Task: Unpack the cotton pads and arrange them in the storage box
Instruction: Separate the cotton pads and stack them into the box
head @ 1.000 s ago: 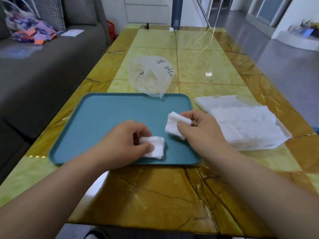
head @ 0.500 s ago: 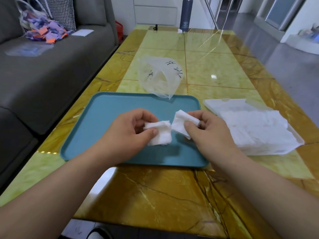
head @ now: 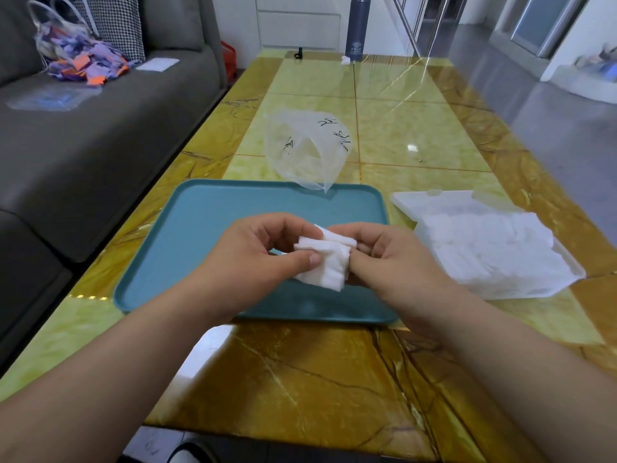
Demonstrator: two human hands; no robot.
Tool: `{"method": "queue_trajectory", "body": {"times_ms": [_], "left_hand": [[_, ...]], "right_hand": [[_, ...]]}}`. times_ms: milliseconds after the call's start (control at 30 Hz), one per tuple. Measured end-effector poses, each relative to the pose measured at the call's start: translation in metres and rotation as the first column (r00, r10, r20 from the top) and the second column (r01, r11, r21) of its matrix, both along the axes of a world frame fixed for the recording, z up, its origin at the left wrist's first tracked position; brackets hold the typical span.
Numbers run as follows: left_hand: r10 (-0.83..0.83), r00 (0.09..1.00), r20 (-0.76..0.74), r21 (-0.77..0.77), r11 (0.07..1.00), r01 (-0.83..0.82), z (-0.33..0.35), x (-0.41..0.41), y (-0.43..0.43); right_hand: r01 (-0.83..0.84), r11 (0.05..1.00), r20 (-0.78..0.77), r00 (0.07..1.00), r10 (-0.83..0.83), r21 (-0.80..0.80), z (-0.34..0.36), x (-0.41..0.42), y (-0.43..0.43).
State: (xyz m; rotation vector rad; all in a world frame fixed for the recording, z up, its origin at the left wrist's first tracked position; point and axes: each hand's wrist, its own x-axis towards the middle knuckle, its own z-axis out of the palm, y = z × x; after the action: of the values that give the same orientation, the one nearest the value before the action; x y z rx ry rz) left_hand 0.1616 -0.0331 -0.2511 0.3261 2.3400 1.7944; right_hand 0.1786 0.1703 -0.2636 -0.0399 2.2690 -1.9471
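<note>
Both hands are pinching one stack of cotton pads [head: 325,260] above the tray [head: 207,228] — left hand [head: 257,259] gripping its left edge, right hand [head: 390,259] its right.

The yellow-green marble-patterned worktop [head: 384,135] is gleaming glossy, mirroring light. The teal plastic tray [head: 213,228] is looking matt and smooth. The soft white cotton pads [head: 329,262] are showing a fibrous, quilted texture. The thin transparent plastic bag [head: 307,152] is crinkling, and the translucent white plastic storage box [head: 434,200] is appearing frosted.
</note>
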Motion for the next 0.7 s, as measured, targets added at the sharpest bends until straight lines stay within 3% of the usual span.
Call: {"method": "queue_trajectory", "body": {"times_ms": [467, 700], "left_hand": [[0.190, 0.977, -0.097, -0.107, 0.974, -0.200, -0.0073, -0.0041, 0.0033], [0.157, 0.988, -0.011, 0.004, 0.988, -0.157, -0.0061, -0.0056, -0.0057]], "right_hand": [[-0.107, 0.983, -0.010, 0.994, 0.107, -0.146, 0.0015, 0.0027, 0.0076], [-0.027, 0.975, 0.053, 0.998, 0.039, -0.219, -0.0018, -0.0002, 0.0028]]}}
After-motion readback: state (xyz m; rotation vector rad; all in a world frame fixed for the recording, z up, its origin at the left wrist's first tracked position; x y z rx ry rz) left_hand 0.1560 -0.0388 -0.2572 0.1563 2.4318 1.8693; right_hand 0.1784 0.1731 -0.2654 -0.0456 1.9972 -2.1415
